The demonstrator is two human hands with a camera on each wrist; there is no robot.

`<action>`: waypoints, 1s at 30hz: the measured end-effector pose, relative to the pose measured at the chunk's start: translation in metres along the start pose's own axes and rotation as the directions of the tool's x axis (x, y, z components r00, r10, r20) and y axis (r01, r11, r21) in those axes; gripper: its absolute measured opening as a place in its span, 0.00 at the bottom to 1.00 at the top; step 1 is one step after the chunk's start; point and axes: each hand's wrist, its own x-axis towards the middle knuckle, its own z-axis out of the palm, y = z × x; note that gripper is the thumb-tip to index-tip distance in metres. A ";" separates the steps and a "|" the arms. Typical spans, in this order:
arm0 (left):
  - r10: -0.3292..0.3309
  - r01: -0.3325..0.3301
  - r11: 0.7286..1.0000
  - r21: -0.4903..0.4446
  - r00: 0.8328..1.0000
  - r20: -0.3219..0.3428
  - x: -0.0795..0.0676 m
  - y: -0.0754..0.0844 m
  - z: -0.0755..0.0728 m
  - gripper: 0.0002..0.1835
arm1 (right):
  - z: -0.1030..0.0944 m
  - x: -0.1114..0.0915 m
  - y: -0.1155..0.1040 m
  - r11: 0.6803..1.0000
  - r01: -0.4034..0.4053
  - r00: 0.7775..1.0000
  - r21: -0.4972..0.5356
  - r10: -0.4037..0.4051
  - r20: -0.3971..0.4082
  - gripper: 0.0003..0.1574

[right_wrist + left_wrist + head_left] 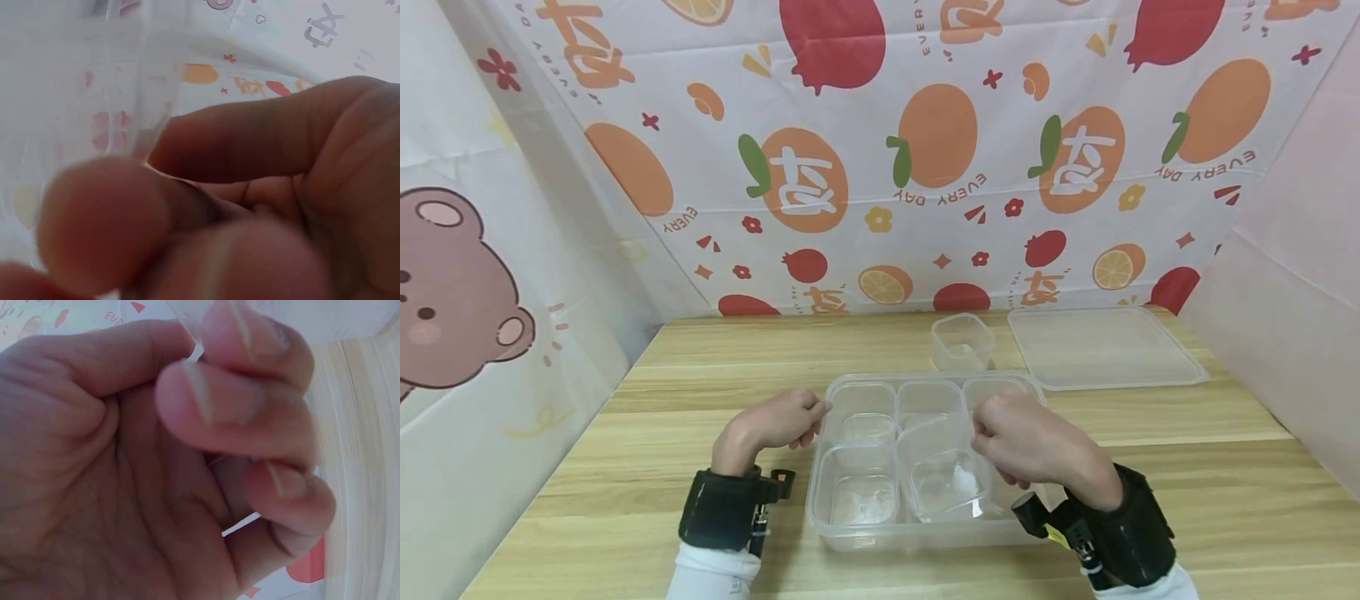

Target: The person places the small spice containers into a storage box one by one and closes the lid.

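A large clear plastic container (925,535) sits on the table with several small clear boxes inside it. At its back left corner my left hand (786,417) pinches the rim between thumb and fingers. In the left wrist view, the curled fingers (234,403) meet the thumb at a clear plastic edge. My right hand (1022,437) is over the container's right side and pinches the edge of a small clear box (943,483). That box is tilted in the front middle, its rim overlapping the box behind. The right wrist view shows its clear wall (153,87) between thumb and finger. The right hand hides the boxes beneath it.
Behind the container stands another small clear box (962,343). A flat clear lid (1105,348) lies at the back right of the wooden table (700,367). Fruit-printed cloth (880,242) hangs along the back, with more cloth at both sides.
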 end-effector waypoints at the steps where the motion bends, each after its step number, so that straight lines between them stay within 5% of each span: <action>1: 0.000 0.000 1.000 0.001 1.000 0.000 0.000 0.000 0.000 0.24 | 0.001 0.001 0.000 1.000 -0.001 1.000 -0.006 0.001 0.002 0.15; 13: 0.002 -0.002 1.000 -0.003 1.000 -0.002 0.000 0.001 0.001 0.23 | 0.011 0.005 0.002 0.995 0.007 0.999 -0.099 -0.003 0.043 0.23; 21: -0.004 0.004 1.000 -0.004 1.000 -0.008 0.000 0.001 0.001 0.22 | 0.017 0.009 0.003 0.967 -0.015 0.998 -0.255 0.032 0.062 0.24; 30: -0.015 0.015 1.000 0.009 1.000 -0.013 -0.001 0.003 0.000 0.22 | 0.020 0.013 0.004 0.970 -0.046 0.989 -0.239 0.078 0.128 0.24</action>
